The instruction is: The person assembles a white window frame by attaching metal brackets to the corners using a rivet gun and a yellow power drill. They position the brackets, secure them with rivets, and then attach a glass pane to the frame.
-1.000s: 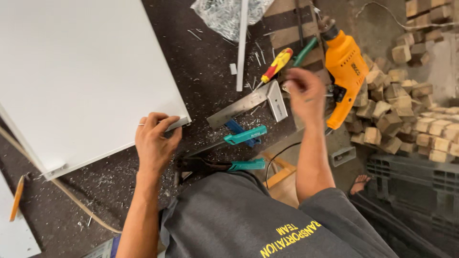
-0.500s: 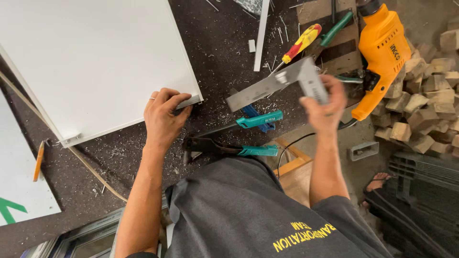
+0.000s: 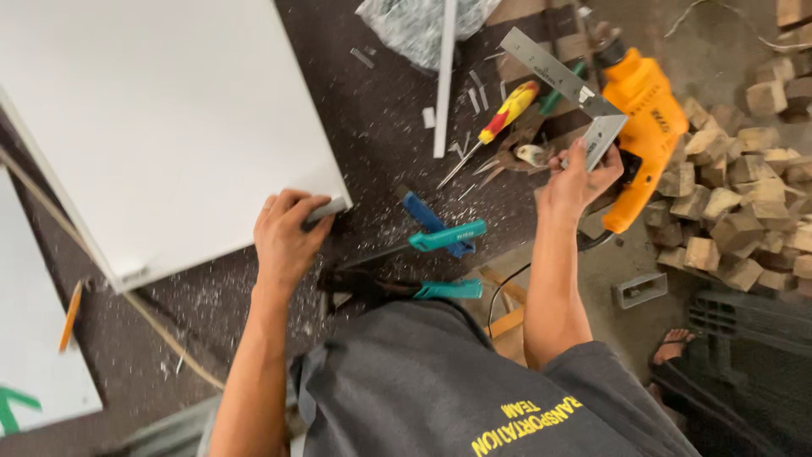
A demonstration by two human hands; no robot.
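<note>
My left hand [image 3: 288, 233] grips the near right corner of a large white panel [image 3: 161, 127] lying on the dark workbench [image 3: 381, 152]. My right hand [image 3: 579, 178] holds a metal try square [image 3: 565, 80] by its stock, lifted above the bench with the blade pointing up and to the left. An orange power drill [image 3: 647, 127] lies just right of that hand. A red and yellow screwdriver [image 3: 499, 118] rests to the left of the square. Teal-handled snips [image 3: 423, 262] lie between my two arms.
Wooden blocks [image 3: 736, 195] are piled on the floor at right. A white strip [image 3: 445, 76] and a plastic bag [image 3: 414, 25] lie at the bench's far side. A pencil [image 3: 69, 315] sits at left by another white board [image 3: 34, 338]. Metal shavings litter the bench.
My right hand has picked the try square up off the bench and swung it up and to the right, toward the drill. My left hand has stayed on the panel corner.
</note>
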